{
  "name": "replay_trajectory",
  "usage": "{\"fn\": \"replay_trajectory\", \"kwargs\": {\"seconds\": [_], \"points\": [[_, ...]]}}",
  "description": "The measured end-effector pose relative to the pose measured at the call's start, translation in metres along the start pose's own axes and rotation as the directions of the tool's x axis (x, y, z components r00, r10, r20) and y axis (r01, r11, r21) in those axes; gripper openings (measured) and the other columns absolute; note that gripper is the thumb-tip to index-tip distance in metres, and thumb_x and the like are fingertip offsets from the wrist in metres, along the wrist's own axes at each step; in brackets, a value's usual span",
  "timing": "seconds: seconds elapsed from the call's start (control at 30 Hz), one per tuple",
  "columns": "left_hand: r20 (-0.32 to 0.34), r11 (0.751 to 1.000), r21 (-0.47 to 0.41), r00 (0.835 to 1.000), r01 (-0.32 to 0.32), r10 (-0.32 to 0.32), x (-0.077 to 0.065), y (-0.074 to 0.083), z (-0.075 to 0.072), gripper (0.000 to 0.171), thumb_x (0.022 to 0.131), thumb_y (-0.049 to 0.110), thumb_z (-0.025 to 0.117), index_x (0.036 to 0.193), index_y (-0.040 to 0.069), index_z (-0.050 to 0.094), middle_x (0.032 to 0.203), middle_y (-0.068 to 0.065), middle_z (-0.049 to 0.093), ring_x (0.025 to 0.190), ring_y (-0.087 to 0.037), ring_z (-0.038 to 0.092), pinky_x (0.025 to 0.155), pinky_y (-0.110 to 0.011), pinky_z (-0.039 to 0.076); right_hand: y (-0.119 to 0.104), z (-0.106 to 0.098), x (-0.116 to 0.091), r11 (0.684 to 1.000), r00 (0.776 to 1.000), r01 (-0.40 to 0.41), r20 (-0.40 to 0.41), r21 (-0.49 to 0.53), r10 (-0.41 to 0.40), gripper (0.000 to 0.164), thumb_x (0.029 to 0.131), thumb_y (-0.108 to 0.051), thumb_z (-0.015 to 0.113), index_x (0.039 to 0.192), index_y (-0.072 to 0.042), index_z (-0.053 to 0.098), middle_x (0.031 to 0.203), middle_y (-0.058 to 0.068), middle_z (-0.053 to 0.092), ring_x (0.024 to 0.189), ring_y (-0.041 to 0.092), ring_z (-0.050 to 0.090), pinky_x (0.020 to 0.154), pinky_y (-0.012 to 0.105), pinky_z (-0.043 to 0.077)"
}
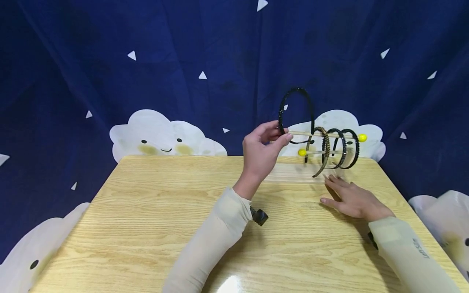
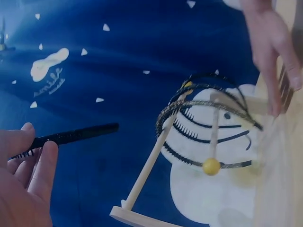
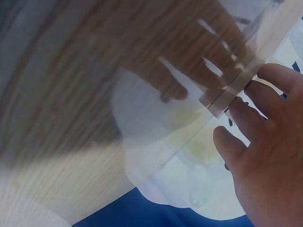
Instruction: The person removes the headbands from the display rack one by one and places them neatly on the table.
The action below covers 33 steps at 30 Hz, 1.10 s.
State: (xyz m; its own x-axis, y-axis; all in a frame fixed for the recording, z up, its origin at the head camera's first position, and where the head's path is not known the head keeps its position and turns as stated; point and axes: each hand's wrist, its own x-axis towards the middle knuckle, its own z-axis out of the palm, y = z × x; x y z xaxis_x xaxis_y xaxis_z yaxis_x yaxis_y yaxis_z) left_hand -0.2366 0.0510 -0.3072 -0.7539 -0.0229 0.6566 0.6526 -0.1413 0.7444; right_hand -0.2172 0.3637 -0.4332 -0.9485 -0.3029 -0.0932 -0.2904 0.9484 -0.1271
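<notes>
My left hand point(image 1: 259, 152) pinches a black toothed headband point(image 1: 281, 112) near one end, between thumb and fingers. The headband stands with its arch upward near the left part of a wooden rack's upper rod point(image 1: 300, 133); in the left wrist view it appears apart from that rod. Farther right on the rack hang a brown-gold headband point(image 1: 327, 144) and black headbands point(image 1: 356, 146). My right hand point(image 1: 353, 200) lies palm down with fingers spread, its fingertips at the front edge of the rack's base point(image 1: 293, 173). Whether they press on it I cannot tell.
Yellow balls point(image 1: 362, 138) cap the rod ends, one of them point(image 2: 211, 166) on the lower rod. The rack stands near the back edge of a wood-grain table point(image 1: 165, 215). Behind hangs a dark blue curtain point(image 1: 220, 49) with white clouds.
</notes>
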Motion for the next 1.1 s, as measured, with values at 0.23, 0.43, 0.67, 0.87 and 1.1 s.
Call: {"fn": "replay_trajectory", "kwargs": {"seconds": [0.23, 0.43, 0.67, 0.87, 1.1], "points": [[0.079, 0.981, -0.153, 0.991, 0.12, -0.108, -0.018, 0.003, -0.008, 0.037, 0.085, -0.005, 0.077, 0.12, -0.008, 0.067, 0.101, -0.021, 0.073, 0.082, -0.02, 0.071, 0.075, -0.04, 0.061, 0.004, 0.003, -0.004, 1.0, 1.0, 0.013, -0.019, 0.006, -0.013, 0.092, 0.095, -0.071, 0.047, 0.155, -0.003, 0.035, 0.159, 0.026, 0.027, 0.144, 0.048, 0.026, 0.11, 0.068, 0.026], [0.145, 0.92, -0.295, 0.964, 0.257, -0.223, -0.023, 0.001, -0.016, 0.034, 0.086, -0.013, 0.072, 0.119, -0.014, 0.064, 0.1, -0.025, 0.072, 0.082, -0.014, 0.073, 0.077, -0.043, 0.061, 0.005, 0.005, -0.005, 1.0, 0.999, 0.022, -0.027, 0.015, -0.022, 0.091, 0.095, -0.069, 0.048, 0.156, -0.003, 0.035, 0.159, 0.026, 0.027, 0.144, 0.047, 0.025, 0.11, 0.068, 0.026], [0.219, 0.858, -0.32, 0.912, 0.403, -0.347, -0.026, -0.001, -0.032, 0.035, 0.086, -0.014, 0.07, 0.121, -0.014, 0.064, 0.099, -0.021, 0.073, 0.082, -0.017, 0.073, 0.078, -0.042, 0.06, 0.004, 0.003, -0.004, 1.0, 1.0, 0.016, -0.027, 0.015, -0.016, 0.091, 0.095, -0.07, 0.048, 0.156, -0.003, 0.034, 0.16, 0.026, 0.026, 0.144, 0.048, 0.024, 0.111, 0.067, 0.025], [0.31, 0.773, -0.342, 0.841, 0.534, -0.443, -0.03, -0.007, -0.044, 0.036, 0.089, -0.016, 0.067, 0.124, -0.016, 0.061, 0.099, -0.016, 0.074, 0.085, -0.02, 0.073, 0.08, -0.042, 0.06, 0.006, 0.004, -0.003, 1.0, 0.999, 0.021, -0.037, 0.018, -0.02, 0.09, 0.095, -0.069, 0.048, 0.155, -0.003, 0.035, 0.159, 0.026, 0.027, 0.144, 0.048, 0.025, 0.11, 0.068, 0.026], [0.326, 0.753, -0.312, 0.81, 0.579, -0.488, -0.034, -0.012, -0.05, 0.032, 0.09, -0.012, 0.068, 0.121, -0.015, 0.064, 0.095, -0.01, 0.074, 0.083, -0.02, 0.073, 0.08, -0.038, 0.06, 0.006, 0.004, -0.001, 0.999, 0.999, 0.026, -0.041, 0.018, -0.026, 0.089, 0.096, -0.069, 0.048, 0.155, -0.003, 0.036, 0.159, 0.026, 0.027, 0.144, 0.048, 0.026, 0.11, 0.068, 0.026]]}}
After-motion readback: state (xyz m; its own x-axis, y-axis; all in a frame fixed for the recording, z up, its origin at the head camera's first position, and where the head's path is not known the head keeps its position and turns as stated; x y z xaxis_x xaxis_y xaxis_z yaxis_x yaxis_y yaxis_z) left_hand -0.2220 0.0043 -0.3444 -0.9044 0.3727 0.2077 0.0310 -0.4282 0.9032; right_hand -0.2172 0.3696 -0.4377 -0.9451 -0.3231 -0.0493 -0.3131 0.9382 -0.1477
